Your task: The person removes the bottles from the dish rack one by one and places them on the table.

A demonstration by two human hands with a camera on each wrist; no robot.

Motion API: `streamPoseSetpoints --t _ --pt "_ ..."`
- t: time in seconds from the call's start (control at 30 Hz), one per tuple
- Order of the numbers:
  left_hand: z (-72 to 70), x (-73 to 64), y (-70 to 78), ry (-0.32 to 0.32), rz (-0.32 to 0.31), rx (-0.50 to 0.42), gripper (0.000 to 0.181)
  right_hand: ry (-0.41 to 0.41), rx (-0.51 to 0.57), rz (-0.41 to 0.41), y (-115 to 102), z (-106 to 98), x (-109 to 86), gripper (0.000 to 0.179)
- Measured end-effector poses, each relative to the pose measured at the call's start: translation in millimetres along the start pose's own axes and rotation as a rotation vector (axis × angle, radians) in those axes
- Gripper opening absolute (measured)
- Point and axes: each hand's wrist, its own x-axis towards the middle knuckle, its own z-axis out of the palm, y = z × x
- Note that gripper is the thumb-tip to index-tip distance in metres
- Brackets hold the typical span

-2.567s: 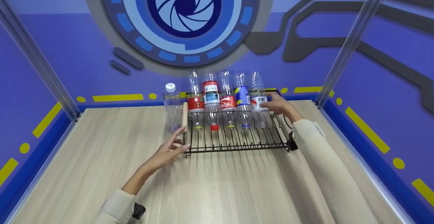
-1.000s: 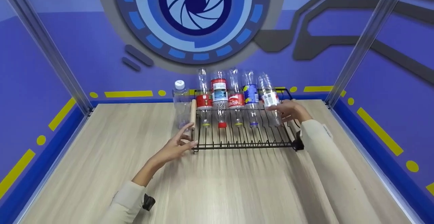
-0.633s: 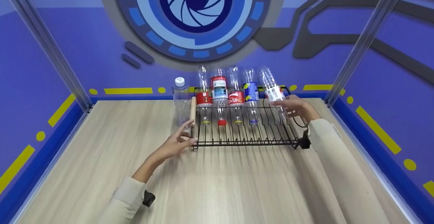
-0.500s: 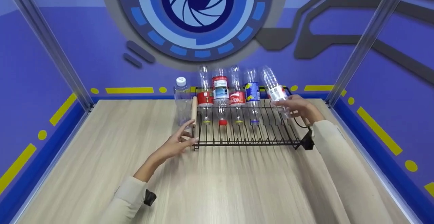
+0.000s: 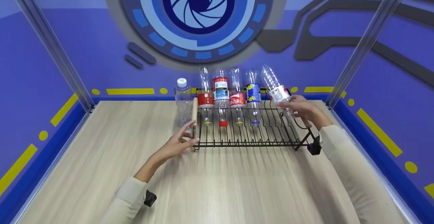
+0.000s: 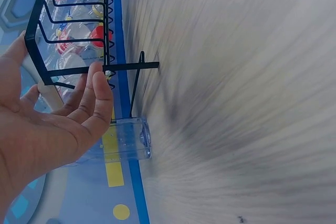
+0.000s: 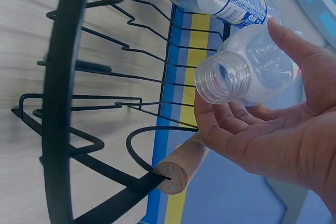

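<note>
My right hand (image 5: 305, 108) holds a clear plastic bottle (image 5: 271, 78) with a red and white label, tilted neck down over the right end of a black wire dish rack (image 5: 251, 145). Its open, capless mouth (image 7: 210, 80) shows in the right wrist view. My left hand (image 5: 171, 146) grips the rack's left end, thumb on the front corner and index finger at the wooden handle (image 5: 195, 112). Several bottles stand neck down in the rack's back row, among them one with a red cap (image 5: 221, 88) and one with a blue label (image 5: 253, 92).
A clear bottle with a white cap (image 5: 183, 97) stands upright just left of the rack. A second wooden handle (image 7: 181, 169) sits at the rack's right end. The pale wood table (image 5: 230, 186) is bounded by blue printed walls (image 5: 40, 47).
My right hand has lifted the red-and-white-label bottle from its upright place at the row's right end, tilted it, and moved it slightly right. My left hand stays at the rack's left end.
</note>
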Motion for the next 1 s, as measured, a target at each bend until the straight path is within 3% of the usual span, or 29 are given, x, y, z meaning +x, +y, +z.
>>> streamPoseSetpoints --t 0.7,1.0 --pt "0.8 -0.7 -2.7 -0.004 0.001 0.000 0.077 -0.013 -0.108 -0.090 1 -9 -13.1 0.077" --pt "0.2 -2.0 -0.7 -0.014 -0.003 0.005 0.077 -0.092 -0.120 -0.211 2 -9 -24.8 0.080"
